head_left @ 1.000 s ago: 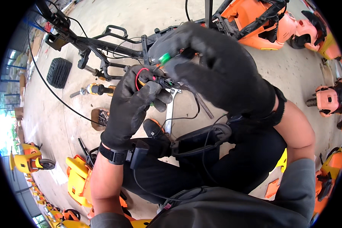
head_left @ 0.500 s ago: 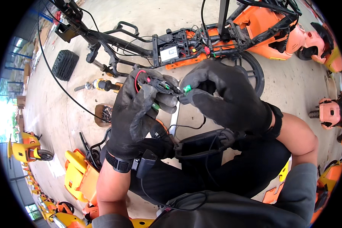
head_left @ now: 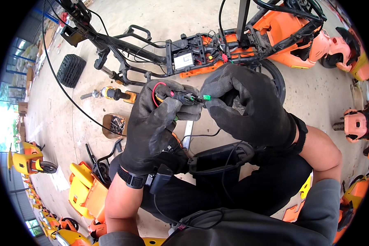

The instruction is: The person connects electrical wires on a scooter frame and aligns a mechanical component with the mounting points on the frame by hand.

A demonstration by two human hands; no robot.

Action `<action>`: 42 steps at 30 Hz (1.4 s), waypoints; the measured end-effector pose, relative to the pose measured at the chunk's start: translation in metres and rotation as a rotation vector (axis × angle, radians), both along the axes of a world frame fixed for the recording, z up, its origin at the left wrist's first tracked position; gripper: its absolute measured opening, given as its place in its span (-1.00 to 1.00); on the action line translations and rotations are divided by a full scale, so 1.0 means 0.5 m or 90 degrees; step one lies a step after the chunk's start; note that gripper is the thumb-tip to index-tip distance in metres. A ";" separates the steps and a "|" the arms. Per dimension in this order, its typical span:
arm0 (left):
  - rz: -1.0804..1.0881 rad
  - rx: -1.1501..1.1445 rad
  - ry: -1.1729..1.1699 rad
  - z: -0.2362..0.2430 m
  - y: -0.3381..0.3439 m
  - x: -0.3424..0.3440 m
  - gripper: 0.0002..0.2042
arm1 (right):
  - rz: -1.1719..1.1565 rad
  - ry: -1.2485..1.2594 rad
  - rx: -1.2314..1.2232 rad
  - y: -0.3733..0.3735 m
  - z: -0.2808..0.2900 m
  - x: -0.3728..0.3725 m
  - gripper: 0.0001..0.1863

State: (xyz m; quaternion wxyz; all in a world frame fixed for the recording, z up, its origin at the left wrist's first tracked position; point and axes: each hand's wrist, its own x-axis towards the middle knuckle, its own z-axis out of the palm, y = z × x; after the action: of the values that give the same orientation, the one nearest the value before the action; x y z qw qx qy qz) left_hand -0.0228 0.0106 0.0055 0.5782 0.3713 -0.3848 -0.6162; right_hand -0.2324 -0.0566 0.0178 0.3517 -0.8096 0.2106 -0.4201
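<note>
In a black glove, my left hand [head_left: 149, 123] is closed around a dark wiring connector [head_left: 187, 97] with bits of green in it. A red wire [head_left: 154, 95] loops up over the fingers of that hand. Facing it, my gloved right hand [head_left: 254, 108] pinches a small green connector [head_left: 207, 97] between thumb and fingertips. The two pieces are close together; whether they touch is hard to tell. Below the hands, a black plastic housing [head_left: 214, 163] with an open hollow rests at my legs, a thin black cable running by it.
A stripped scooter frame [head_left: 145, 53] spans the far side, with a silvery box [head_left: 183, 60] among its wires. On the floor at left lie a yellow-black power tool [head_left: 115, 93], a carton of bolts [head_left: 115, 125] and a black ribbed panel [head_left: 71, 70]. Yellow scooter parts [head_left: 86, 192] lie near left.
Both hands have shifted slightly right. The dark connector in my left hand shows more plainly, and the green connector now lies more level, facing it.
</note>
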 end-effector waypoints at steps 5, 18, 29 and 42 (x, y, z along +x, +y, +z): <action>0.000 0.005 0.007 -0.001 -0.001 -0.002 -0.73 | 0.020 0.008 -0.056 -0.005 0.003 -0.001 -0.77; 0.029 0.004 0.002 0.003 0.002 -0.006 -0.73 | 0.010 0.031 -0.061 0.002 0.011 -0.007 -0.75; 0.032 -0.015 -0.005 0.007 0.002 -0.013 -0.81 | -0.012 0.063 -0.176 -0.003 0.000 -0.001 -0.74; 0.013 -0.017 -0.016 -0.003 0.000 -0.005 -0.79 | -0.043 0.126 -0.090 0.006 0.014 -0.006 -0.80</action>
State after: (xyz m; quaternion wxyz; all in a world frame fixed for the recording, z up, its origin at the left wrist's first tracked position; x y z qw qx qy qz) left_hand -0.0251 0.0105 0.0042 0.5847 0.3752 -0.3966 -0.6001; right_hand -0.2352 -0.0534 0.0249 0.2568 -0.8623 0.2415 -0.3637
